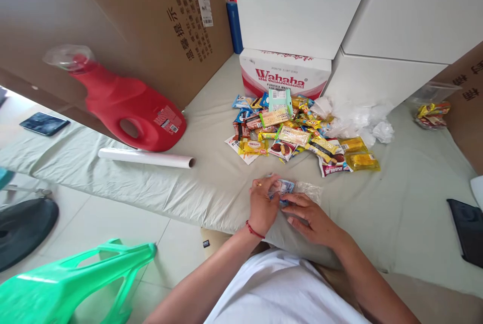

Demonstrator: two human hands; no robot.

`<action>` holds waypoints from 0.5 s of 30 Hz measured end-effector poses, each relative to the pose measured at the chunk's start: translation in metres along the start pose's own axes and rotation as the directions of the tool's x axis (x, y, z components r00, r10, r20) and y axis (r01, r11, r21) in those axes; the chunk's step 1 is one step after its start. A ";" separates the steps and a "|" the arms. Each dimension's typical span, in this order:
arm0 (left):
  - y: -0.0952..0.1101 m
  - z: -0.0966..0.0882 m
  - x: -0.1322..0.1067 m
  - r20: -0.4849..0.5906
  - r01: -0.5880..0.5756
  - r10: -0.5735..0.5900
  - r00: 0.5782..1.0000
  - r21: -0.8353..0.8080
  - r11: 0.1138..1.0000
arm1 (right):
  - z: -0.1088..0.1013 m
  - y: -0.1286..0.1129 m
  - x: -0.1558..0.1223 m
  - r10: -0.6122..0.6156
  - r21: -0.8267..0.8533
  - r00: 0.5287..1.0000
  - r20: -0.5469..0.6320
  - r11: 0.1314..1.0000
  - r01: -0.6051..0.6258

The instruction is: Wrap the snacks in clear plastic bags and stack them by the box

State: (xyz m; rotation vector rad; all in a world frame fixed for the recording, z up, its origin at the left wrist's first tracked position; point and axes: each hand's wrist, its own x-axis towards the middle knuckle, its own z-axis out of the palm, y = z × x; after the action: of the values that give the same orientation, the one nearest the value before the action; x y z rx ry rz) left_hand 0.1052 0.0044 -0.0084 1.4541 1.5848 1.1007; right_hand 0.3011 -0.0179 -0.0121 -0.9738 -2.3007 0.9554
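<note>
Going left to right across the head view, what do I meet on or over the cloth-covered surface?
Dark phone at the left → white tube → left hand → right hand → clear bag of snacks → black phone at the right.

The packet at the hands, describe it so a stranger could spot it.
Start at the Wahaha box, then come past the snack pile to the left hand and right hand. The packet there is blue, unlike the clear wrapper beside it.
</note>
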 end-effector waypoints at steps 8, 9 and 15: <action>0.003 0.005 -0.010 0.177 0.254 -0.199 0.964 -0.386 0.887 | 0.004 -0.003 0.000 -0.013 0.014 0.999 -0.034 1.000 0.013; 0.001 0.006 -0.009 0.168 0.238 -0.192 0.967 -0.331 0.913 | 0.005 -0.002 0.000 -0.003 0.015 0.999 -0.040 1.000 0.004; -0.002 0.006 -0.005 -0.037 -0.093 0.103 0.994 0.224 0.970 | 0.006 0.001 -0.001 0.011 0.027 0.998 -0.061 1.000 -0.010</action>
State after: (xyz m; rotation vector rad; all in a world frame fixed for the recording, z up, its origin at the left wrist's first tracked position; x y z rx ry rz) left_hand 0.1102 0.0001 -0.0131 1.6792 1.7310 1.0477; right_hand 0.2984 -0.0206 -0.0173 -0.9915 -2.2287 0.9452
